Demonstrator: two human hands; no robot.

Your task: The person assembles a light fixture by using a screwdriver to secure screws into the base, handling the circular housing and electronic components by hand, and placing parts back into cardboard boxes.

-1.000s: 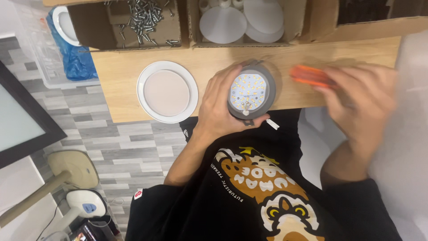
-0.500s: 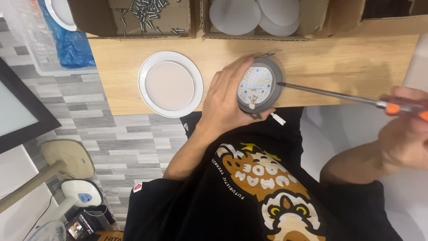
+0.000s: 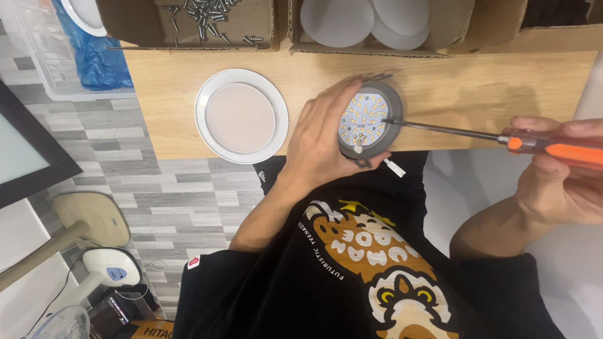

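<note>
Now my left hand [image 3: 320,141] clamps the lamp [image 3: 369,120] on the wooden bench [image 3: 477,88]; right hand [image 3: 556,172] grips the screwdriver [image 3: 502,141]; beyond, a cardboard box [image 3: 188,25] of screws [image 3: 204,16].

Left hand [image 3: 323,141]: palm down, fingers spread and curled, wrapped about the nine o'clock side of the round grey metal lamp housing with its white disc of small yellow diodes [image 3: 369,120]; thumb tucked under the rim at six o'clock. Wrist straight; bare forearm runs off toward seven o'clock, elbow bent at a black sleeve.

Right hand [image 3: 559,169]: closed in a fist about the orange plastic handle of the long steel-shafted screwdriver [image 3: 553,149], knuckles toward twelve o'clock, at three o'clock of the left hand, well apart from it. Bare forearm slants toward seven o'clock.
</note>
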